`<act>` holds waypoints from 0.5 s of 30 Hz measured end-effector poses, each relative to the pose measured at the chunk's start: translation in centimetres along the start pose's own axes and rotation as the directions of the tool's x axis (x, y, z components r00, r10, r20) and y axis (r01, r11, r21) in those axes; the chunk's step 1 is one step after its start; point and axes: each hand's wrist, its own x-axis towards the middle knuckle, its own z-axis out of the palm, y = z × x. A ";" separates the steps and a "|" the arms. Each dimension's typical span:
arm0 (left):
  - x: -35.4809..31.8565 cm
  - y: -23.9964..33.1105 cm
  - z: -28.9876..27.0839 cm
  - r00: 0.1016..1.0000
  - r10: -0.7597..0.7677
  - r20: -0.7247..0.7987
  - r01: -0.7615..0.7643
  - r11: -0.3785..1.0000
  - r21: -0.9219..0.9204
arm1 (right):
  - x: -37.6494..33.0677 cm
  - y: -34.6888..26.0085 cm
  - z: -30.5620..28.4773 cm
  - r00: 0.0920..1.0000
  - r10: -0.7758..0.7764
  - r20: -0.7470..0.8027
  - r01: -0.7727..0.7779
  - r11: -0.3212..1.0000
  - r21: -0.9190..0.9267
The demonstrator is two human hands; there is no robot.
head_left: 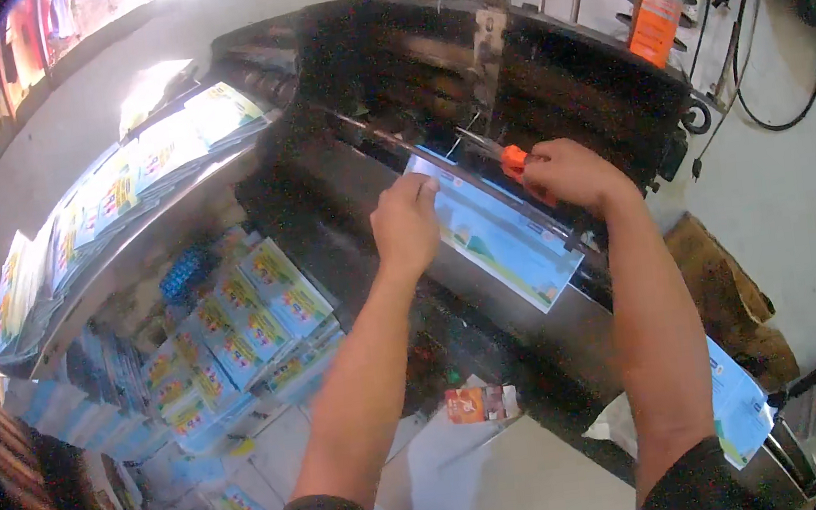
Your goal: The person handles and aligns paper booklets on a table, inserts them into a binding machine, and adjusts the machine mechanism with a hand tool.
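A light blue printed sheet (501,234) lies against a dark machine (385,56), partly under a metal bar (385,137). My left hand (407,220) pinches the sheet's left end, thumb on top. My right hand (570,176) is wrapped round the orange handle of a screwdriver (515,160), just above the bar near the sheet's upper edge. The screwdriver's metal shaft points up and left into the machine; whether its tip touches a part, I cannot tell.
Stacks of printed sheets (235,325) stand on the floor at left, below a shelf (118,273) of more sheets. On the machine's top right stands a bottle (654,25) with orange contents or label. A small box (480,404) lies near a pale board (514,475). Cables (795,120) hang at right.
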 end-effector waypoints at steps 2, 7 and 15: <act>0.1 -0.2 -0.2 1.000 -0.014 0.020 0.015 1.000 -0.008 | 0.6 -0.4 0.1 1.000 0.004 -0.003 -0.004 1.000 0.013; 0.1 -1.0 0.4 0.990 -0.057 0.132 0.093 0.954 -0.284 | 3.3 -1.1 0.5 0.989 -0.149 -0.014 0.149 0.989 -0.021; -0.2 -0.9 0.5 0.988 -0.013 0.151 0.047 0.973 -0.224 | 4.4 -0.2 1.5 1.000 -0.006 0.012 0.006 0.999 0.038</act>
